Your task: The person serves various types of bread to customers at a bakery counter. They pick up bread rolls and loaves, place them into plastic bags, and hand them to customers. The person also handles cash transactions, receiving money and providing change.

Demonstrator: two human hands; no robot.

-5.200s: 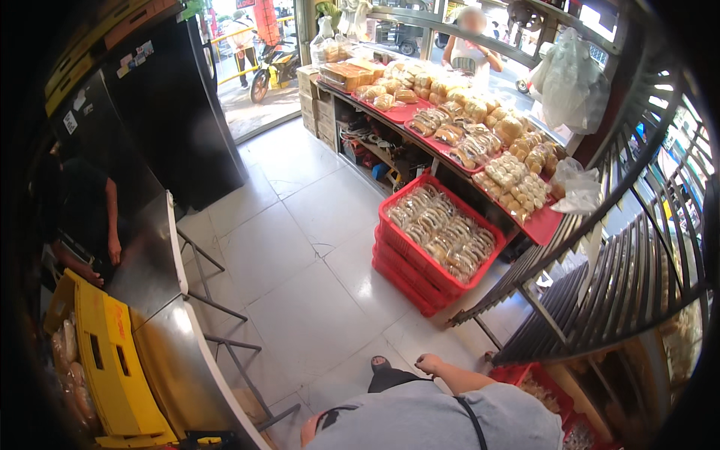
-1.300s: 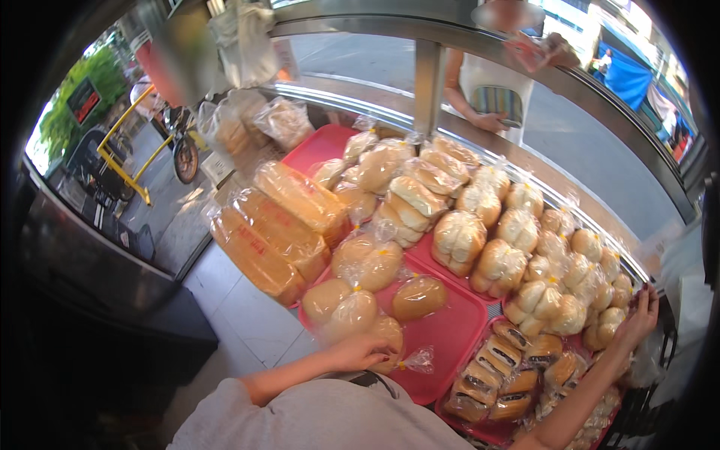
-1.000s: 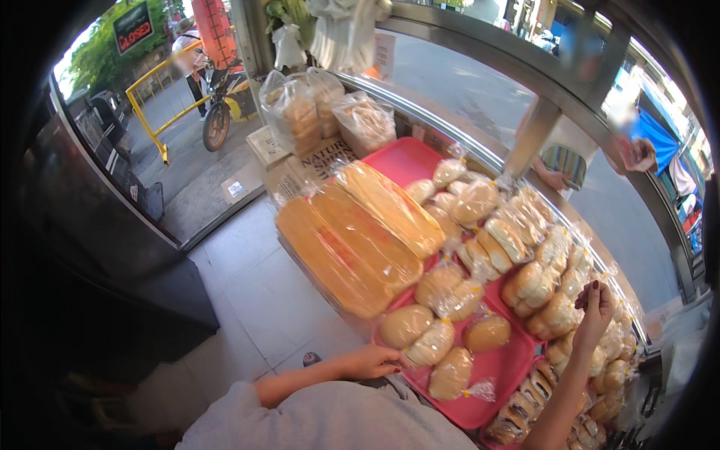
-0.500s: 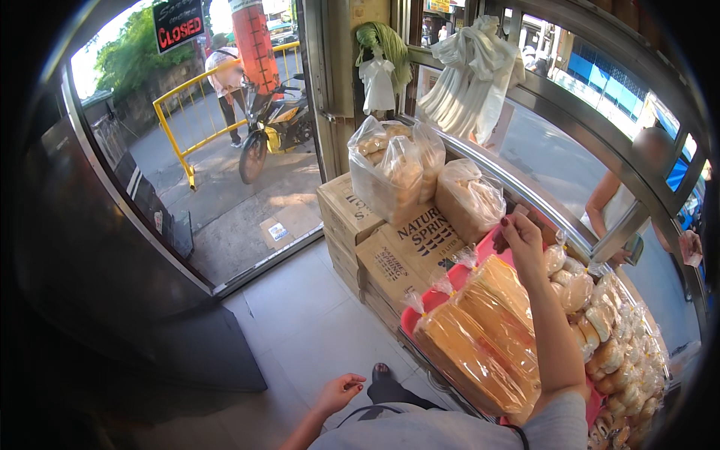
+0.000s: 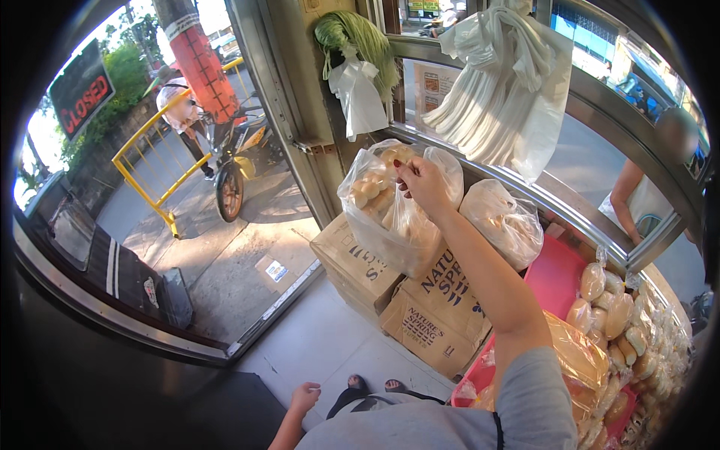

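While half a second ago your right hand (image 5: 421, 182) was reaching over the long wrapped loaves toward the stacked boxes, it has now arrived at the big clear bag of rolls (image 5: 390, 206) that sits on top of the cardboard boxes (image 5: 397, 289) by the door frame, and your view has swung with it, away from the red trays. Your fingers are pinched together on the gathered top of that bag, so the grip is closed on its plastic neck rather than on the rolls inside. The bag leans against the frame, with a second, smaller bag of rolls (image 5: 504, 221) just beside it to your right. Your left hand (image 5: 304, 395) hangs low near your sandalled feet, fingers loosely curled and empty, touching nothing. White plastic carrier bags (image 5: 504, 90) hang above the bag from the window frame. To your lower right, the red tray (image 5: 556, 274) of wrapped buns and loaves is out of your reach for the moment. Judging by this, your work has moved from the tray display to the bagged rolls.
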